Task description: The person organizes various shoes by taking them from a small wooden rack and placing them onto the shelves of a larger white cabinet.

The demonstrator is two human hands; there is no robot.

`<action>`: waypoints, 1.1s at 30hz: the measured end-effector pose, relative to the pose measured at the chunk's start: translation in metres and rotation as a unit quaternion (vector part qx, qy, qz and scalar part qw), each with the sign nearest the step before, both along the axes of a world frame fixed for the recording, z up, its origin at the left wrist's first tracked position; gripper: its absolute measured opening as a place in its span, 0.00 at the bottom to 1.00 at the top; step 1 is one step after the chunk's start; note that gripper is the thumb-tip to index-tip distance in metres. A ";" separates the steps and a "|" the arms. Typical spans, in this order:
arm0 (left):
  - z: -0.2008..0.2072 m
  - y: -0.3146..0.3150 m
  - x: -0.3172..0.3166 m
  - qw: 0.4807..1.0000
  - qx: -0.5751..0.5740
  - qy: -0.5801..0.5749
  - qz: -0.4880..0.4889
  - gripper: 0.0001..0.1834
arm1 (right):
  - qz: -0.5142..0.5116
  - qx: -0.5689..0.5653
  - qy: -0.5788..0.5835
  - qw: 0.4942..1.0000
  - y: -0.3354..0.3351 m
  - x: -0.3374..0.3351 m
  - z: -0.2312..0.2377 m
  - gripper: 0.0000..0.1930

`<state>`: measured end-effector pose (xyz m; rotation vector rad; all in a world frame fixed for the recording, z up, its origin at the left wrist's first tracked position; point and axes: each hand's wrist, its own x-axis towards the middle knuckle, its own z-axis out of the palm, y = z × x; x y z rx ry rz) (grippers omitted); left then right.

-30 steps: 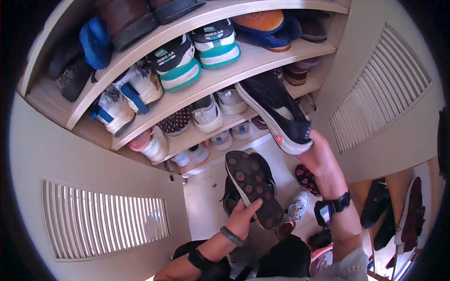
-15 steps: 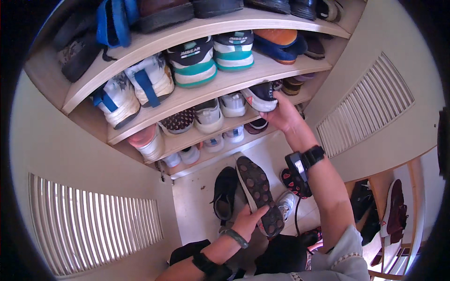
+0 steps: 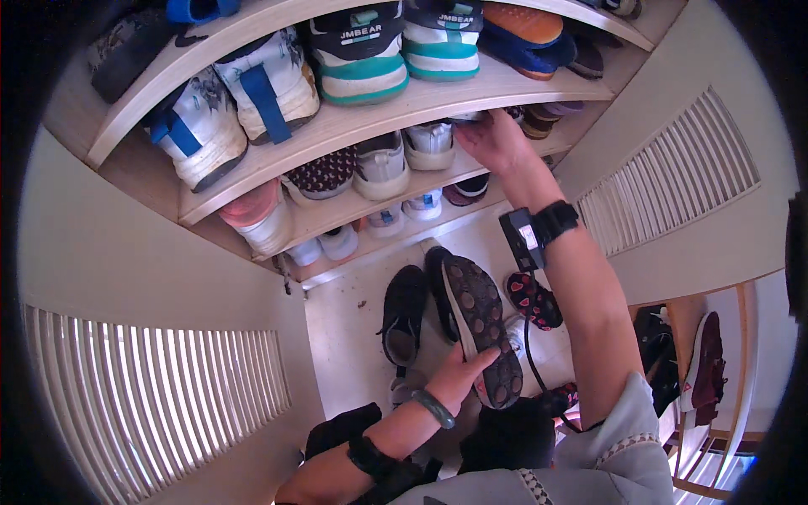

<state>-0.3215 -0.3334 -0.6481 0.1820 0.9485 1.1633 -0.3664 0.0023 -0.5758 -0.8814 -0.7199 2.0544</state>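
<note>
In my left hand (image 3: 465, 372) is a dark shoe (image 3: 480, 311), its knobbly black-brown sole turned up and my thumb pressed across it. Beneath stands a black shoe (image 3: 404, 313) on the floor, with another dark shoe (image 3: 436, 273) partly behind the held one. My right hand (image 3: 495, 145) reaches into a middle shelf of the shoe cabinet, fingers closed round a black-and-white sneaker (image 3: 469, 116) that is almost hidden under the board above. Beside it on that shelf sit a pale grey sneaker (image 3: 429, 146) and a grey-white sneaker (image 3: 381, 168).
Above are teal-and-white sneakers (image 3: 364, 80) and white sneakers with blue tabs (image 3: 268, 88). Louvred doors stand open at left (image 3: 160, 387) and right (image 3: 673, 168). Black-and-red patterned footwear (image 3: 532, 300) lies on the floor; a rack at right holds a maroon shoe (image 3: 709, 362).
My right hand has pushed the black-and-white sneaker deeper into the shelf. My left hand still holds its shoe, moved slightly right. The view has tilted downward.
</note>
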 end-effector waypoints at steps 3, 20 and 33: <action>0.003 0.003 -0.006 1.000 0.015 0.001 0.003 0.22 | 0.050 0.044 -0.037 0.997 -0.016 0.034 -0.017 0.26; 0.024 0.031 -0.033 0.968 0.235 0.058 0.067 0.24 | 0.246 0.014 -0.072 0.967 -0.244 0.210 -0.025 0.30; 0.009 0.032 -0.042 0.957 0.217 0.143 0.131 0.31 | 0.241 0.032 0.015 0.970 -0.182 0.183 -0.032 0.25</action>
